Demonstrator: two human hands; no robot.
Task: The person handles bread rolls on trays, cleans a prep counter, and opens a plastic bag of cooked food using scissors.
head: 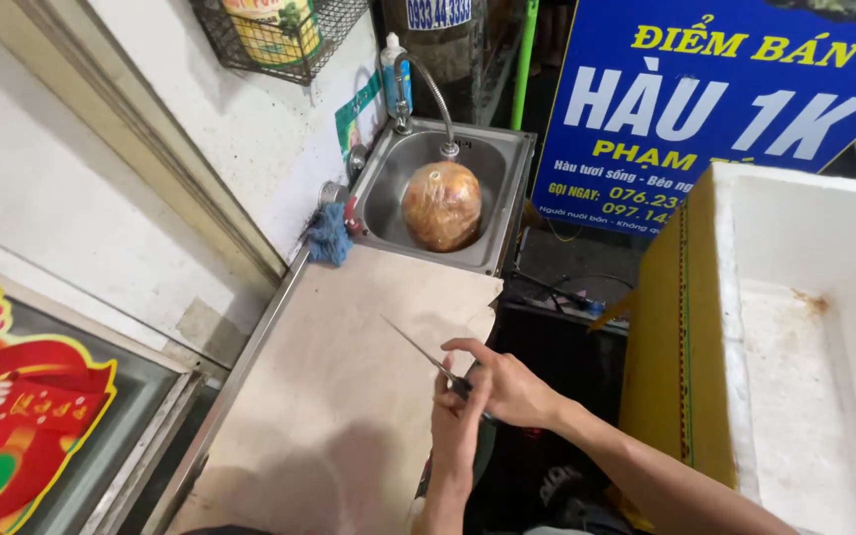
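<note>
Beige and bare, the worktop (349,396) ran from the near edge up to a small steel sink (507,188), where a round orange-brown bundle wrapped in clear film (441,205) sat untouched under the curved tap (438,109). Over the worktop's right edge both hands met on a thin-bladed knife (413,347), its tip pointing up and left toward the sink. The right hand (512,391) had its fingers curled about the handle, forefinger arched above; the left hand (456,426) had its fingers pressed together against the knife's lower part. Nothing lay cut, so by my judgement the work was barely begun. The handle was hidden by the hands. A white foam box (795,347) was cut off at right.
</note>
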